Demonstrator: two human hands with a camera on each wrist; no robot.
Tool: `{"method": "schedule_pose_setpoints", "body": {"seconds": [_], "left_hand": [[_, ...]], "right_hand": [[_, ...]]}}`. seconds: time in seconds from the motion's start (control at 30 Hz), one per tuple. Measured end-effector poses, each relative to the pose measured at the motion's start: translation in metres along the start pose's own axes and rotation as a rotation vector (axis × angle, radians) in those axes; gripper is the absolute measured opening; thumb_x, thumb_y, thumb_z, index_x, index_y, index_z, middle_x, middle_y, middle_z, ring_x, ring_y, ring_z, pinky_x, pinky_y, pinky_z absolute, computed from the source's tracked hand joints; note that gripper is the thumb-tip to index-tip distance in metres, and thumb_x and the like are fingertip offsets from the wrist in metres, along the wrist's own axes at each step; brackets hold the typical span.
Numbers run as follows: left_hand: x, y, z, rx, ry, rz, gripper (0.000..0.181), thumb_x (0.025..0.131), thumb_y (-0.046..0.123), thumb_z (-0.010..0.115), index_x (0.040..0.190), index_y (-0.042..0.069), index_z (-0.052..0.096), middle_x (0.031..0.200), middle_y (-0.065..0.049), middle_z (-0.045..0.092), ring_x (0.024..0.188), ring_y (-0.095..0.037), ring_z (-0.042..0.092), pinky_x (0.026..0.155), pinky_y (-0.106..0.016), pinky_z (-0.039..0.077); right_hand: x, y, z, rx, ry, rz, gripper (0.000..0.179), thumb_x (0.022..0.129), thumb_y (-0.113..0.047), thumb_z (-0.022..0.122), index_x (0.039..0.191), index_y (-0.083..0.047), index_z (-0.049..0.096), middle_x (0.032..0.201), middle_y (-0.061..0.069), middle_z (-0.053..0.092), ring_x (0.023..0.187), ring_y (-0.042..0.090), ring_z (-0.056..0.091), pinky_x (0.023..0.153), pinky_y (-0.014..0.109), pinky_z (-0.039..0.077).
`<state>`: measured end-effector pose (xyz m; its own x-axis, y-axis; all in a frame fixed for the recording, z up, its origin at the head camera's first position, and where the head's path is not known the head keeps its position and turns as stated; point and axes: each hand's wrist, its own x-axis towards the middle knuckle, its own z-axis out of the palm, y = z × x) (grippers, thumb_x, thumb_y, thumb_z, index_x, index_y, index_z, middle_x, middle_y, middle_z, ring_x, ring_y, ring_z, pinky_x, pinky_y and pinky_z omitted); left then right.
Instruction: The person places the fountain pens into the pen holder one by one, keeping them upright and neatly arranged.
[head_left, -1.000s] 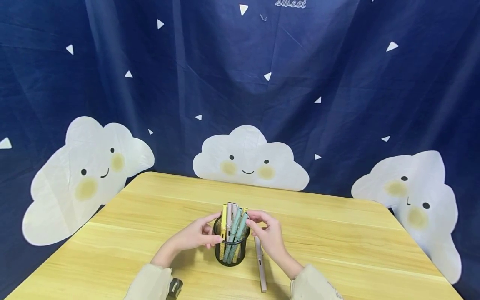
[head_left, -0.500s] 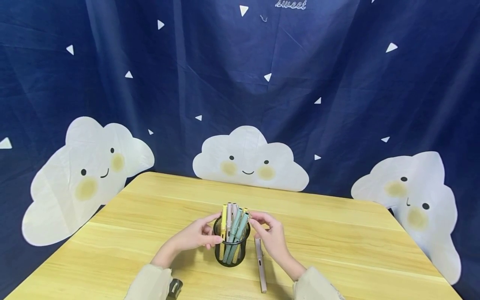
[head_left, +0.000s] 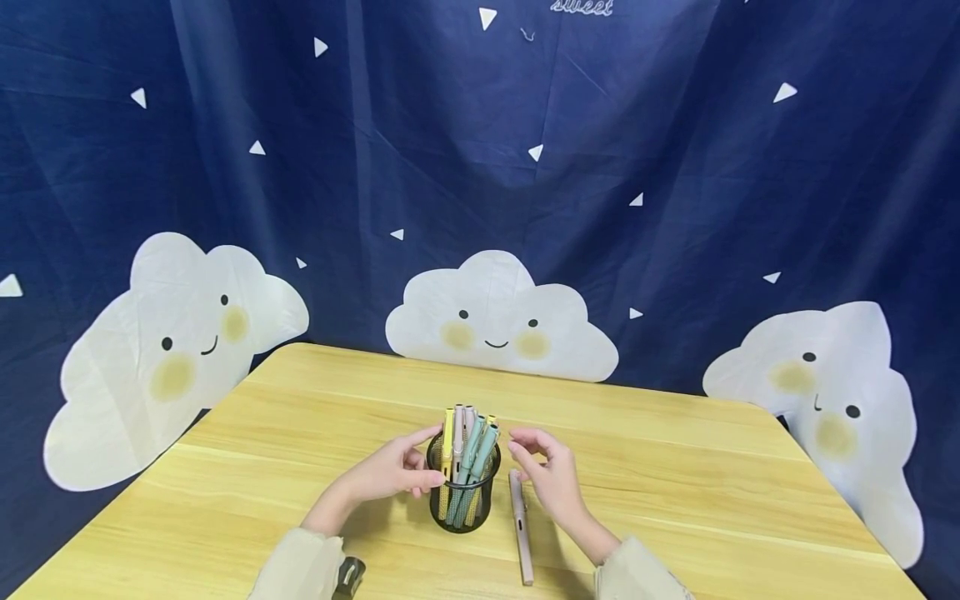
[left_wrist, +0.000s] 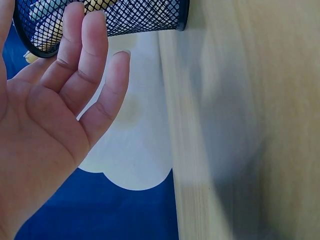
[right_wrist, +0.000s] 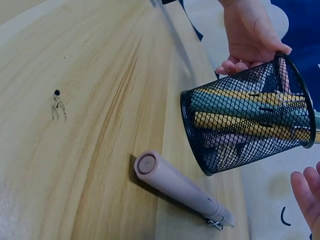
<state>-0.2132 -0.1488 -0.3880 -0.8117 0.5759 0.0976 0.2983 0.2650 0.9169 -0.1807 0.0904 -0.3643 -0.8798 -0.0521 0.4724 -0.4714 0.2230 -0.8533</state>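
A black mesh pen holder [head_left: 486, 502] stands upright on the table, filled with several yellow [head_left: 448, 437], green [head_left: 486, 450] and pale pink pens [head_left: 459, 427]. My left hand [head_left: 382, 475] grips its rim from the left, thumb on the near side and index finger toward the far side; the other fingers lie along the mesh in the left wrist view. Just right of the holder, my right hand [head_left: 553, 479] hovers apart from it with loosely bent fingers, holding nothing. Beneath that hand, a pale pink pen [right_wrist: 180, 186] with a metal clip lies on the table.
The light wooden table [head_left: 675, 483] reaches back to a dark blue curtain [head_left: 450, 167] printed with white clouds and triangles. A small black object [head_left: 349, 577] shows beside the left sleeve. A dark mark [right_wrist: 57, 100] appears on the wood in the right wrist view.
My right hand has let go of the green pen at the holder's right side and drawn away to the right. The left hand and the holder have stayed put.
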Motion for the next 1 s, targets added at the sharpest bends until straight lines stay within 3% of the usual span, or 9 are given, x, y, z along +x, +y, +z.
{"method": "schedule_pose_setpoints", "body": {"seconds": [0.4,0.6,0.77,1.0], "left_hand": [[0.0,-0.001,0.0,0.001,-0.004,0.006,0.08,0.081,0.019,0.066,0.141,-0.001,0.017,0.059,-0.005,0.05,0.059,-0.03,0.057,0.058,-0.035,0.048],[0.0,-0.001,0.0,0.008,-0.002,0.002,0.08,0.081,0.021,0.066,0.141,-0.001,0.017,0.059,-0.005,0.05,0.059,-0.027,0.057,0.058,-0.035,0.048],[0.001,-0.003,0.0,0.011,-0.002,0.003,0.08,0.081,0.021,0.066,0.141,-0.002,0.017,0.06,-0.005,0.051,0.059,-0.025,0.057,0.059,-0.036,0.048],[0.001,-0.004,0.0,0.02,-0.001,0.005,0.08,0.082,0.022,0.065,0.14,-0.002,0.017,0.06,-0.005,0.052,0.059,-0.024,0.058,0.059,-0.036,0.048]], "right_hand": [[0.0,0.016,-0.003,-0.016,-0.037,0.079,0.016,0.08,0.007,0.059,0.096,0.011,0.06,0.081,0.017,0.059,0.066,0.015,0.053,0.05,0.042,0.05],[0.002,0.041,-0.005,0.027,-0.063,0.119,0.02,0.081,0.002,0.061,0.1,0.008,0.06,0.085,0.016,0.06,0.067,0.011,0.054,0.049,0.038,0.05],[0.001,0.049,-0.007,0.008,-0.095,0.115,0.024,0.081,0.0,0.062,0.102,0.01,0.058,0.084,0.015,0.059,0.065,0.01,0.054,0.046,0.037,0.05],[0.001,0.053,-0.011,0.013,-0.176,0.149,0.025,0.081,0.002,0.06,0.103,0.013,0.056,0.078,0.013,0.057,0.06,0.021,0.055,0.042,0.034,0.048]]}}
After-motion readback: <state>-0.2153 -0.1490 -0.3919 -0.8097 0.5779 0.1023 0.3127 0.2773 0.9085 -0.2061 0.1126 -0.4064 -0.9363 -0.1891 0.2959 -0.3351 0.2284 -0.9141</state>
